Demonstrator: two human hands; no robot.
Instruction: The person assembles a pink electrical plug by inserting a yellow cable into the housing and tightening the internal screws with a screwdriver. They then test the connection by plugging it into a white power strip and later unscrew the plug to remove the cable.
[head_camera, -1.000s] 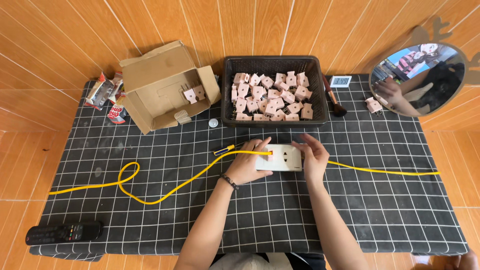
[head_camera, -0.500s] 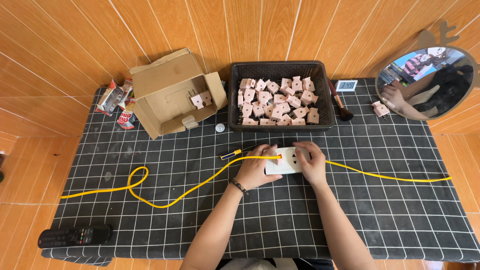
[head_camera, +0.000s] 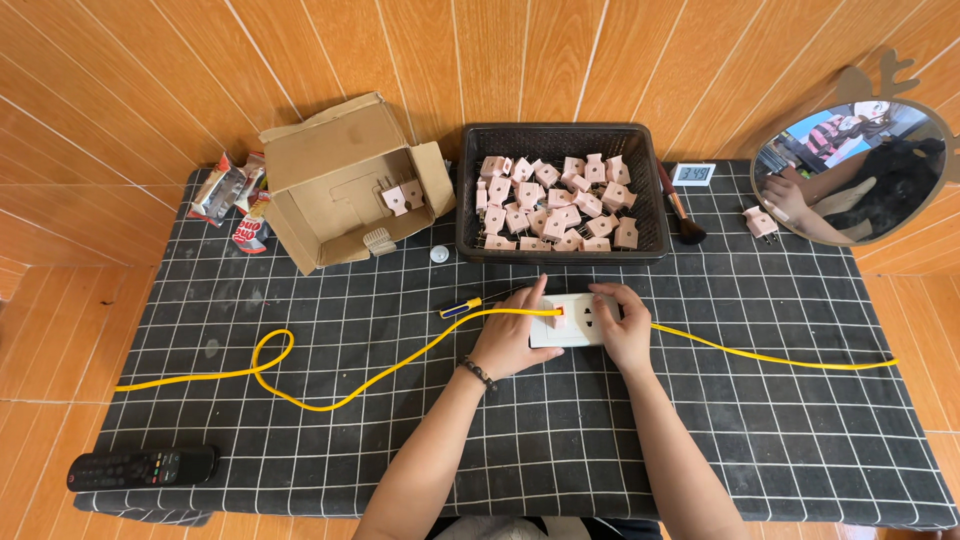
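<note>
While both hands' fingers (head_camera: 528, 305) press the white socket block (head_camera: 572, 321), red-and-silver snack packets (head_camera: 232, 200) (far-left corner) flank the cardboard box (head_camera: 335, 165).

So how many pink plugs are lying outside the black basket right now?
3: two inside the open cardboard box, side by side at and, and one on the cloth by the mirror at. More may be hidden deeper in the box.

An open brown cardboard box (head_camera: 345, 185) is seen at the table's back left, red-and-silver snack packets (head_camera: 235, 200) beside it, and a small white digital display (head_camera: 693, 174) right of the basket.
</note>
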